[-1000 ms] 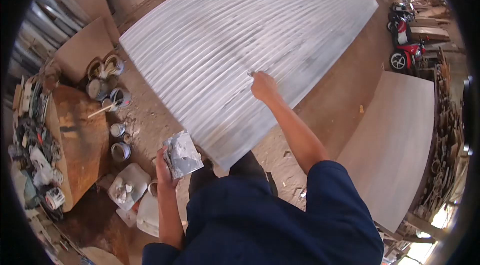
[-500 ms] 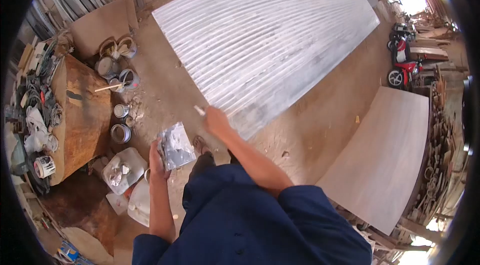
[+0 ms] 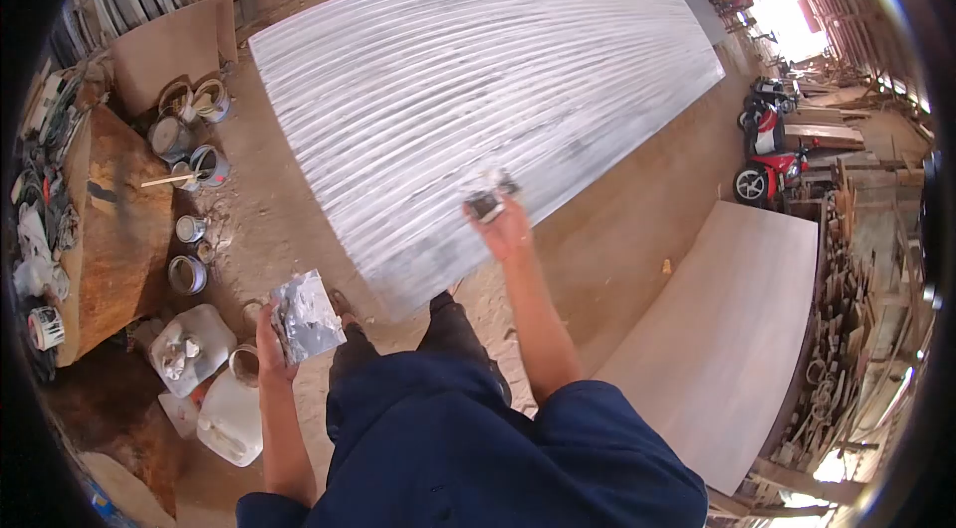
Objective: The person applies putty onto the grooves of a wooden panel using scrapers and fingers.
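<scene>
A large ribbed panel (image 3: 448, 100), streaked white and grey, lies in front of me. My left hand (image 3: 270, 341) grips the edge of a flat plate (image 3: 308, 317) smeared with pale paste, left of my legs. Over the lower part of the panel, my right hand (image 3: 506, 229) is closed on a small scraper (image 3: 485, 201) with dark and whitish smears, its outline blurred by motion. Whether the scraper touches the panel, I cannot tell.
Open cans (image 3: 187, 274) and buckets stand on the floor at left, beside a brown wooden slab (image 3: 119, 229). Plastic jugs (image 3: 191, 349) lie near my left arm. At right are a smooth board (image 3: 712, 339) and a red motorcycle (image 3: 772, 169).
My right hand swung from the panel toward the plate, then back out over the panel with the scraper. My left hand still holds the plate. The camera view has shifted.
</scene>
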Available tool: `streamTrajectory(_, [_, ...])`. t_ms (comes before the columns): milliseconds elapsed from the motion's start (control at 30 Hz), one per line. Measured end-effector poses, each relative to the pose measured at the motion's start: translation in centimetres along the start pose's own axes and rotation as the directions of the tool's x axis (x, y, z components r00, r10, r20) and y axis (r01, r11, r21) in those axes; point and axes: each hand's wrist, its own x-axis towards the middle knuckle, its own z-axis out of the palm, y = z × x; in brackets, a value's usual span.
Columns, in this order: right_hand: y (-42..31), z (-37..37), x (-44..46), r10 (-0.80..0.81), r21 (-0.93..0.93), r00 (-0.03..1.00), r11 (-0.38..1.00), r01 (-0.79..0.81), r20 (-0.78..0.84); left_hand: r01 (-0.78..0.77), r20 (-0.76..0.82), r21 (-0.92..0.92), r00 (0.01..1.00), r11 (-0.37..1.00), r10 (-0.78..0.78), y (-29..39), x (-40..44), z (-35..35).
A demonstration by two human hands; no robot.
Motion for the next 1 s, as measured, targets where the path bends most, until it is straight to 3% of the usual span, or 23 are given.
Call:
streamTrajectory(167, [-15.9, -7.8, 5.8, -0.227, -0.159, 0.972, 0.963, 0.216, -0.059, -0.008, 0.099, 0.006, 0.995, 1.0, 0.008, -6.8, 1.6, 5.5])
streamTrajectory(300, [-24.2, -11.8, 9.8, -0.191, -0.292, 0.981, 0.941, 0.173, -0.032, -0.077, 0.033, -0.072, 0.996, 0.994, 0.08, -12.5, 2.7, 11.0])
streamTrajectory(433, [-26.1, -9.9, 11.8, -0.183, -0.375, 0.983, 0.91, 0.176, 0.017, -0.103, -0.069, -0.158, 0.993, 0.982, 0.093, -15.7, 2.1, 17.9])
streamTrajectory(500, [-25.4, -7.9, 13.1, -0.191, -0.386, 0.981, 0.902, 0.194, 0.046, -0.077, 0.008, -0.186, 0.997, 0.98, 0.08, -16.7, 1.4, 19.3])
streamTrajectory(767, [-19.9, 0.5, 17.1, -0.111, -0.589, 0.96, 0.769, 0.248, 0.258, -0.222, -0.15, -0.233, 0.97, 0.947, 0.19, -18.8, -0.3, 19.0])
streamTrajectory(833, [-19.0, 2.3, 18.4, -0.126, -0.77, 0.825, 0.304, 0.561, 0.551, -0.287, -0.169, -0.244, 0.953, 0.926, 0.251, -18.9, -1.1, 19.1])
streamTrajectory(900, [-19.1, 3.9, 18.7, -0.097, -0.826, 0.822, -0.002, 0.564, 0.561, -0.296, -0.216, -0.233, 0.945, 0.926, 0.248, -19.6, -1.4, 18.2])
streamTrajectory(933, [-18.8, 3.9, 20.0, -0.062, -0.629, 0.645, -0.312, 0.712, 0.761, -0.287, -0.198, -0.251, 0.95, 0.924, 0.242, -19.7, -1.7, 17.9])
streamTrajectory(967, [-18.4, 3.7, 21.1, 0.053, -0.335, 0.443, -0.576, 0.746, 0.895, -0.278, -0.179, -0.269, 0.955, 0.922, 0.235, -20.0, -2.0, 17.6])
streamTrajectory(1000, [-18.0, 3.2, 22.1, 0.112, -0.358, 0.515, -0.595, 0.72, 0.85, -0.278, -0.191, -0.262, 0.954, 0.924, 0.232, -20.0, -2.1, 17.6])
